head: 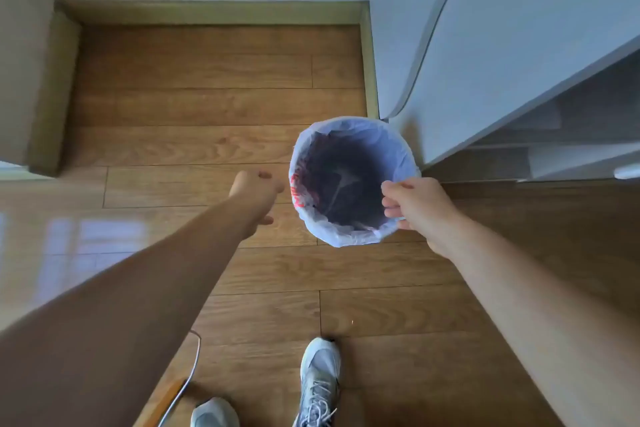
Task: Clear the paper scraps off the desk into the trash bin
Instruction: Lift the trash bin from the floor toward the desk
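Right hand: your right hand (pixel 420 208) pinches the near-right rim of the trash bin (pixel 353 180) — thumb on top at the edge, fingers curled around the liner and rim.
Left hand: your left hand (pixel 256 196) is just left of the bin, apart from it; the fingers are loosely curled and partly turned away, so you cannot tell whether it holds anything.
Trash bin: round, seen from above, lined with a pale bluish plastic bag (pixel 405 163) folded over the rim, red print showing on its left side. The inside is dark; whether scraps lie in it cannot be made out. It sits over the wooden floor, close to the corner of the white cabinet; whether it rests on the floor or is lifted is not clear.
Arms: both forearms are bare and reach forward and down, the left one from the lower left, the right one from the lower right.
Floor: wooden planks (pixel 207 107), with a bright window reflection at the left.
Cabinet: a white unit (pixel 502 45) at the upper right, its lower edge just behind the bin.
Feet: two light grey laced sneakers (pixel 320 381) at the bottom edge — the right one further forward.
Cable: a thin white cable (pixel 192 371) runs across the floor beside the left shoe.
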Available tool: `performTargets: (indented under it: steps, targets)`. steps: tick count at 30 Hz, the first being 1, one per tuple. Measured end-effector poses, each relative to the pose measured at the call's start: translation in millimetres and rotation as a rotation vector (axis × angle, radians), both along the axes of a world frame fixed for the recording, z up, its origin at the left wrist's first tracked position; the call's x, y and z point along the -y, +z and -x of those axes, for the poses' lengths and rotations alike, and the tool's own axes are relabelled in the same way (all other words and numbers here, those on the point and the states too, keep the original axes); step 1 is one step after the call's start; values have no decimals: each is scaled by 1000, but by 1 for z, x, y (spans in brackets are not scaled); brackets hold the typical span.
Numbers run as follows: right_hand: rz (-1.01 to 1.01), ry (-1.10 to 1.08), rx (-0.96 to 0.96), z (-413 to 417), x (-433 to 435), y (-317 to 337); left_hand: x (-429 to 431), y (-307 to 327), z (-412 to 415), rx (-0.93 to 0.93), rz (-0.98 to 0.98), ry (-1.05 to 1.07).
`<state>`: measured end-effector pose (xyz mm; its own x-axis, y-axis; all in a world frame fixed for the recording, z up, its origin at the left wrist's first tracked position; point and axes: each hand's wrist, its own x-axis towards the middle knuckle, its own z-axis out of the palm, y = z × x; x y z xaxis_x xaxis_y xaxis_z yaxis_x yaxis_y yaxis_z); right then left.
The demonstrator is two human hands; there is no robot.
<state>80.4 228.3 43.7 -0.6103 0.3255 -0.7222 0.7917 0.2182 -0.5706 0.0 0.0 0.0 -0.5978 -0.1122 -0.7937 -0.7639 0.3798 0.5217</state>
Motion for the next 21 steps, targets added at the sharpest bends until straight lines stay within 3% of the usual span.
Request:
performTargets:
  steps: [5,9,14,21]
  targets:
    - [-15,-14,19,-6,-18,-44,-22,-53,4,-35,-10,-89]
    - [-27,-53,24,-9,-27,-58,-31,-73,10,-89,43,-41]
    - [-39,-41,17,-10,-28,-58,-32,-71,12,-15,-45,-90]
    - [-21,20,-3,-4,-12,-24,-23,-35,-1,49,-198,13]
